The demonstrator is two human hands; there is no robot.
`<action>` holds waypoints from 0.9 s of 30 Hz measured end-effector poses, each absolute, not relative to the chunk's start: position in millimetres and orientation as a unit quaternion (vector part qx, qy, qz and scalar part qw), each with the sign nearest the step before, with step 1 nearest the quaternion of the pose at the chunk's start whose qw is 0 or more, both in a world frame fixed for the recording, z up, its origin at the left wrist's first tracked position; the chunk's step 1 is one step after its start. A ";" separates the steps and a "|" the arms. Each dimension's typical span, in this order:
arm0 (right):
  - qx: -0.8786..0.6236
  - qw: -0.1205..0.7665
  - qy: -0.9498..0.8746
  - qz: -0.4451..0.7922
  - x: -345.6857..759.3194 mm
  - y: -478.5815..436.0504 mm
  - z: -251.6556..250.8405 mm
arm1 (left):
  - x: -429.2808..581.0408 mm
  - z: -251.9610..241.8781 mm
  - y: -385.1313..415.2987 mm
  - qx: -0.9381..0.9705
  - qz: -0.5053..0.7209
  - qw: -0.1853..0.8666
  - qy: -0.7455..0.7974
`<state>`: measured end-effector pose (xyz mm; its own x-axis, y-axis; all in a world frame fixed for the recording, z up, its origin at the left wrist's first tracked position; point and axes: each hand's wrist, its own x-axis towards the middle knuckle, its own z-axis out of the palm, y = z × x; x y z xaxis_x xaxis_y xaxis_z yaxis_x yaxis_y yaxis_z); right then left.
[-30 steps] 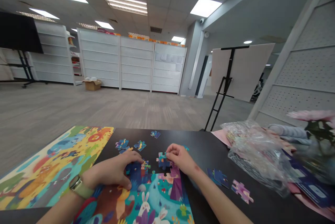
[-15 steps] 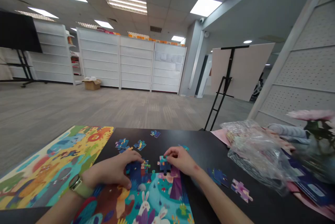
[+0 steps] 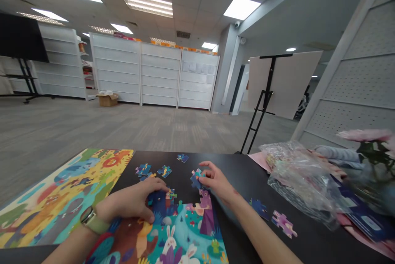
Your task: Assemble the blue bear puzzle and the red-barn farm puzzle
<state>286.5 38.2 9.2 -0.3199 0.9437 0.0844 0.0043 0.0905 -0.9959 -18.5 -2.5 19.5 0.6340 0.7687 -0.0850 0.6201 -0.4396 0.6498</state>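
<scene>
A partly built jigsaw puzzle [image 3: 173, 235] with rabbits and a bear lies on the black table [image 3: 237, 173] in front of me. My left hand [image 3: 131, 204], a watch on its wrist, rests palm down on the puzzle's upper left part, fingers curled onto the pieces. Just above the puzzle's top edge, my right hand [image 3: 216, 181] pinches a blue puzzle piece [image 3: 196, 178], held off the table. Loose pieces [image 3: 154, 170] lie beyond my left hand.
A finished colourful puzzle [image 3: 61, 192] lies at the table's left. Loose pieces [image 3: 273, 216] sit right of my forearm. A crumpled clear plastic bag [image 3: 302, 181] and pink flowers [image 3: 370, 140] stand at the right. An easel [image 3: 265, 99] stands behind the table.
My right hand had pressed the blue piece down at the puzzle's top edge, then lifted it up and away. My left hand has stayed where it was.
</scene>
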 end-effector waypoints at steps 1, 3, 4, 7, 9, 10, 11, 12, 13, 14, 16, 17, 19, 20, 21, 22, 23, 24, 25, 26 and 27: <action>-0.397 0.430 -0.608 0.537 286.7 38.7 9.1 | -18.5 19.6 -2.5 0.841 0.111 0.331 0.414; -0.403 0.414 -0.630 0.519 286.6 39.7 7.2 | -18.3 20.2 -2.8 0.840 0.109 0.332 0.416; -0.407 0.402 -0.641 0.512 286.4 40.2 5.5 | -18.0 20.6 -2.9 0.839 0.107 0.333 0.416; -0.424 0.377 -0.658 0.496 285.5 41.6 -0.6 | -16.9 21.5 -3.4 0.838 0.101 0.332 0.422; -0.435 0.380 -0.657 0.485 285.5 42.5 -3.9 | -16.2 21.7 -3.5 0.836 0.098 0.330 0.427; -0.438 0.384 -0.656 0.481 285.7 42.9 -5.0 | -15.9 21.7 -3.4 0.835 0.099 0.330 0.429; -0.439 0.388 -0.655 0.477 286.0 43.2 -5.6 | -15.7 21.6 -3.3 0.835 0.100 0.330 0.429; -0.438 0.392 -0.656 0.473 286.4 43.4 -5.7 | -15.6 21.5 -3.2 0.835 0.102 0.331 0.427; -0.435 0.397 -0.657 0.471 286.9 43.5 -5.4 | -15.7 21.6 -3.2 0.836 0.102 0.332 0.425; -0.430 0.401 -0.659 0.470 287.3 43.7 -4.8 | -15.8 21.7 -3.2 0.836 0.102 0.332 0.424; -0.422 0.405 -0.667 0.460 287.9 43.9 -3.4 | -16.1 22.4 -3.6 0.836 0.102 0.332 0.424; -0.420 0.405 -0.672 0.456 288.1 44.1 -3.0 | -16.3 22.9 -4.0 0.836 0.102 0.332 0.424; -0.419 0.397 -0.678 0.455 288.0 44.5 -2.9 | -16.5 24.0 -4.7 0.836 0.105 0.335 0.422; -0.419 0.393 -0.679 0.457 287.9 44.8 -3.2 | -16.5 24.5 -5.0 0.836 0.106 0.336 0.421; -0.418 0.392 -0.677 0.462 287.8 45.0 -3.8 | -16.4 24.8 -5.2 0.836 0.107 0.337 0.420; -0.417 0.392 -0.675 0.466 287.6 45.2 -4.5 | -16.2 24.9 -5.2 0.836 0.105 0.337 0.421; -0.415 0.395 -0.672 0.470 287.4 45.4 -5.1 | -16.1 25.0 -5.2 0.835 0.104 0.335 0.423; -0.414 0.399 -0.669 0.471 287.3 45.5 -5.6 | -15.8 24.9 -5.1 0.835 0.101 0.334 0.426; -0.413 0.403 -0.667 0.471 287.1 45.5 -5.9 | -15.7 24.7 -4.9 0.835 0.098 0.331 0.429; -0.414 0.406 -0.665 0.471 287.0 45.3 -5.8 | -15.5 24.5 -4.7 0.835 0.097 0.329 0.429; -0.417 0.405 -0.663 0.472 286.9 44.9 -5.5 | -15.5 24.2 -4.5 0.836 0.097 0.328 0.428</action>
<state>286.9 44.9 -5.5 -0.3242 0.9352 0.1424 0.1707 0.2059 -0.9636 -15.5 -4.5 24.2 0.6144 0.7800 -0.1192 0.6527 -0.4175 0.6321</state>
